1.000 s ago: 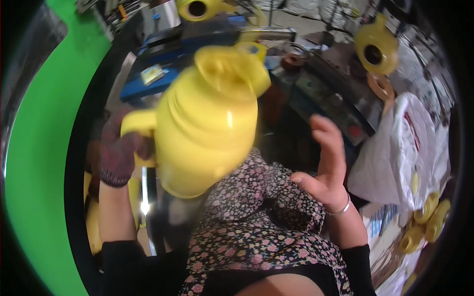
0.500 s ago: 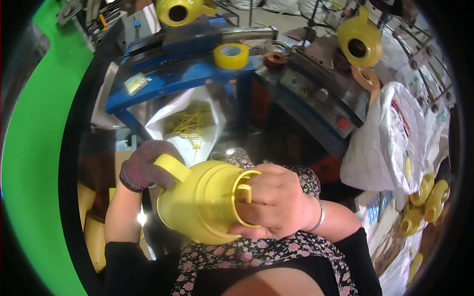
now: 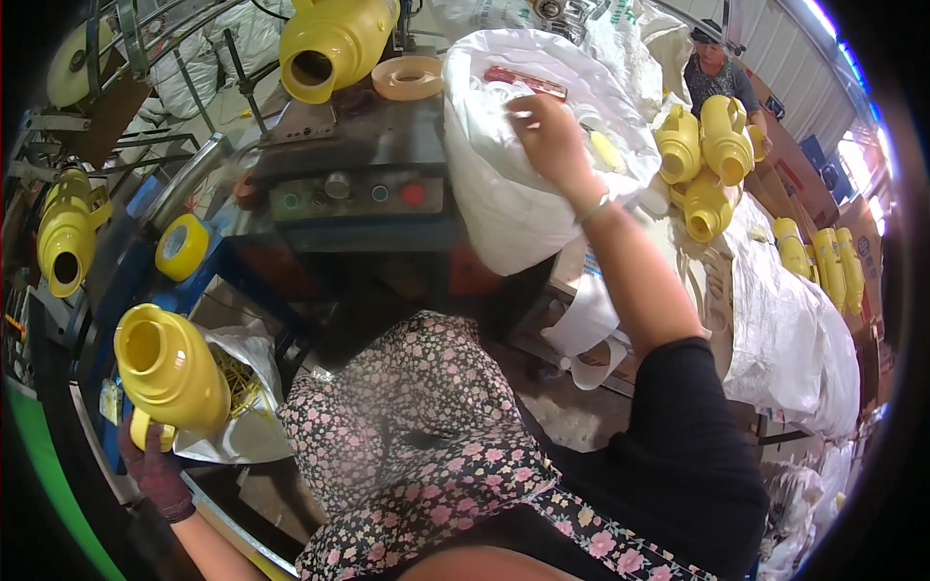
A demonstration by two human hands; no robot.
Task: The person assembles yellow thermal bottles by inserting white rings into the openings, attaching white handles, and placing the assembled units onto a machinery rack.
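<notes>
My gloved left hand (image 3: 158, 476) is closed round the handle of a yellow plastic jug-shaped flask body (image 3: 179, 373), held tilted with its round mouth up. My bare right hand (image 3: 547, 136) reaches over a white woven sack (image 3: 504, 218) at the upper middle. Its fingers are loosely bent and apart, above white, partly ring-like pieces (image 3: 494, 97). No held thing can be made out in it. A red strip-shaped object (image 3: 526, 82) and a small yellow piece (image 3: 607, 152) also lie in the sack.
A machine panel (image 3: 358, 198) with knobs and a red button stands ahead, a yellow flask body (image 3: 334, 48) above it. Yellow tape (image 3: 182, 247) lies on the blue bench. A bag of yellow scraps (image 3: 247, 387) sits below. More flask bodies (image 3: 712, 160) and a person (image 3: 722, 82) are at the right.
The view has swung right. My right hand has left the flask body's mouth and moved over the white sack. My left hand still holds the flask body, now out at the left and mouth up.
</notes>
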